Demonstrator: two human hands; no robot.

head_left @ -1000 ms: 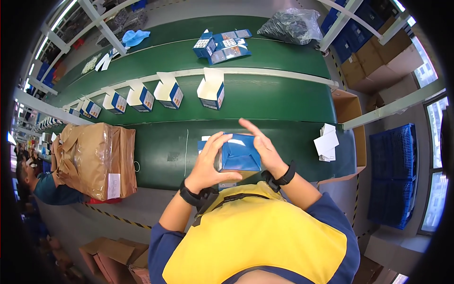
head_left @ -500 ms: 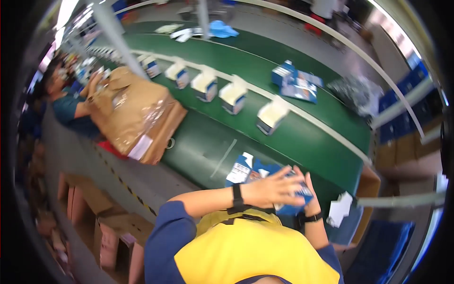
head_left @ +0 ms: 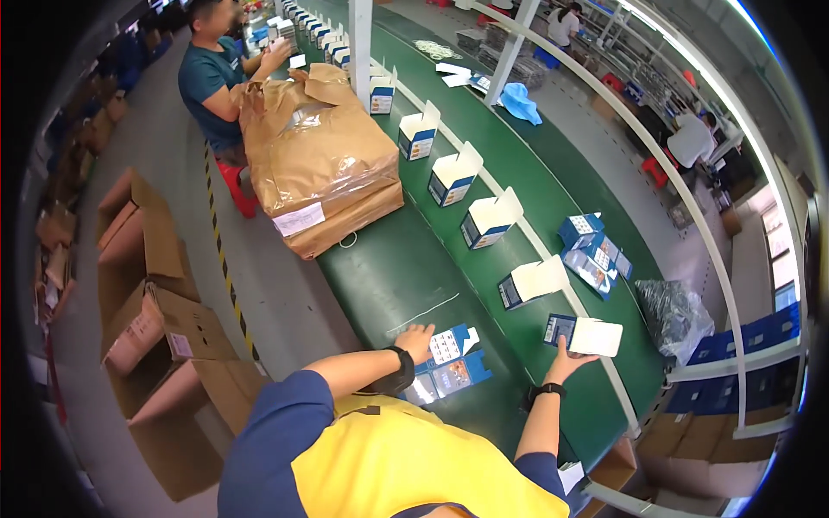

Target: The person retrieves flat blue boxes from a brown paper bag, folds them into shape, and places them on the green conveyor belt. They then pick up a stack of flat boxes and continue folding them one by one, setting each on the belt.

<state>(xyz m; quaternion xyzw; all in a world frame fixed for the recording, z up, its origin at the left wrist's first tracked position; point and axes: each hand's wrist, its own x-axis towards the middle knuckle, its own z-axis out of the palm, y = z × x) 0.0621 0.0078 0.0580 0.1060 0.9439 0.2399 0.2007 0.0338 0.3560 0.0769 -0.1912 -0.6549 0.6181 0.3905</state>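
My right hand (head_left: 566, 363) grips a blue and white carton (head_left: 561, 329) at its lower edge, thumb on the near side. The carton is folded into a box, its white lid flap raised, and it is over the right end of the row on the green belt. My left hand (head_left: 416, 344) reaches down to the green work surface, fingers stretched out at the left edge of a flat blue carton (head_left: 451, 375). That flat carton lies printed side up close to my body, with white and picture panels showing; its lower part is partly hidden by my arm.
Several open cartons (head_left: 490, 220) stand in line along the green belt (head_left: 553, 181). Flat cartons (head_left: 596, 259) and a dark plastic bag (head_left: 673, 312) lie beyond the rail. A brown paper-wrapped bundle (head_left: 324, 164) sits left, a co-worker (head_left: 211, 82) behind it. Open cardboard boxes (head_left: 190, 406) stand on the floor.
Both hands were together on a blue carton near my body. Now the right hand has carried a folded carton out to the belt, and the left has moved to the flat carton. The view has turned.
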